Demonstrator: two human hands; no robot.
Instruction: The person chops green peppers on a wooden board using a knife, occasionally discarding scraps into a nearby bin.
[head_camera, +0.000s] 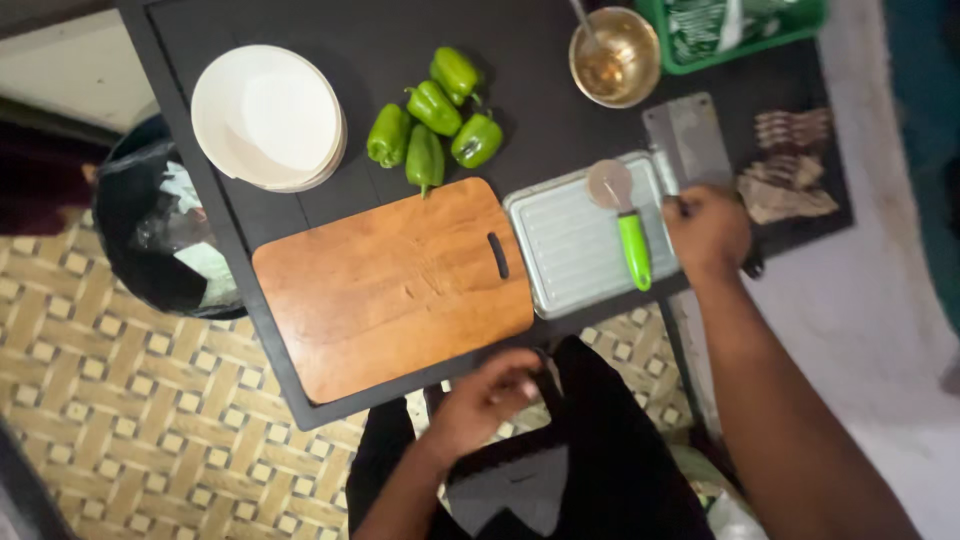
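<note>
Cleaver (688, 140) handle (apparently) gripped by right hand (708, 232) beside metal tray (575, 250).

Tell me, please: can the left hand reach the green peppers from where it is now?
Probably yes. The left hand is at the table's near edge, and only the bare wooden cutting board lies between it and the green peppers. Nothing tall stands in the way.

A dark, nearly black bench (330, 40) was seen from above, set at a slant across the view. The floor (130, 420) beneath it was covered in a basket-weave pattern of tan bands and small cream squares. A black bin (135, 215), lined with plastic, was placed against the bench's left edge. Pale flooring (870, 330) was lit softly at the right.
</note>
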